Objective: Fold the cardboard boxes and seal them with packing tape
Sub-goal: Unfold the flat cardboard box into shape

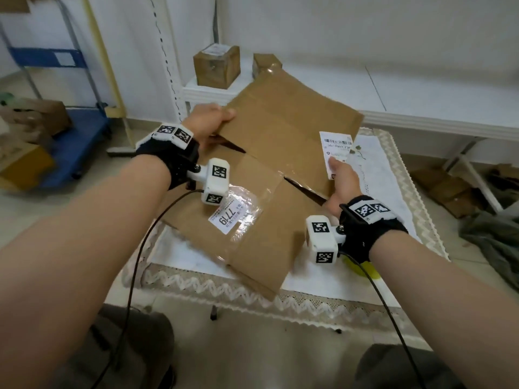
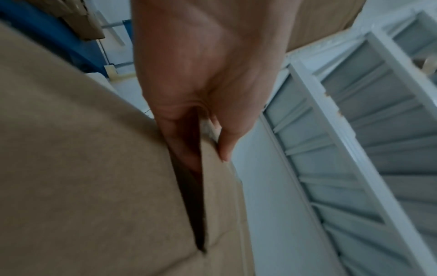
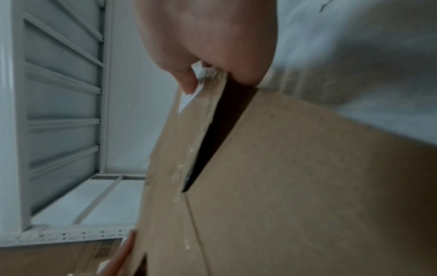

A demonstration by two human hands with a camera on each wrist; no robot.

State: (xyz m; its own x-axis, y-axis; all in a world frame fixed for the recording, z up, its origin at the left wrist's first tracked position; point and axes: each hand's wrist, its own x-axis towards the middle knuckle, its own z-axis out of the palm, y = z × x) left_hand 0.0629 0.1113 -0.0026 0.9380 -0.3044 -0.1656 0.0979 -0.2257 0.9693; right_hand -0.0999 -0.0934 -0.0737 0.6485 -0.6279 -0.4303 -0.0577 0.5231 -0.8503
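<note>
A flattened cardboard box [image 1: 261,169] is held above a small table [image 1: 323,307] covered with a white lace-edged cloth. Its near end, bearing a white label [image 1: 231,217] under clear tape, hangs low over the cloth, while the far end tilts up toward the shelf.

The right hand [image 1: 341,189] grips the right edge of the box at a slit between two flaps, thumb on top beside a shipping label [image 1: 335,154] and fingers curled underneath; in the right wrist view the thumb pinches the taped flap edge [image 3: 201,104]. The left hand [image 1: 209,123] holds the left edge farther away, also at a slit, thumb on the upper face and fingers tucked below, as the left wrist view confirms [image 2: 205,104].

Beyond the box, on a white shelf [image 1: 421,88], stand two small sealed boxes [image 1: 216,66]. Far left, a blue cart [image 1: 75,144] carries more cardboard.
</note>
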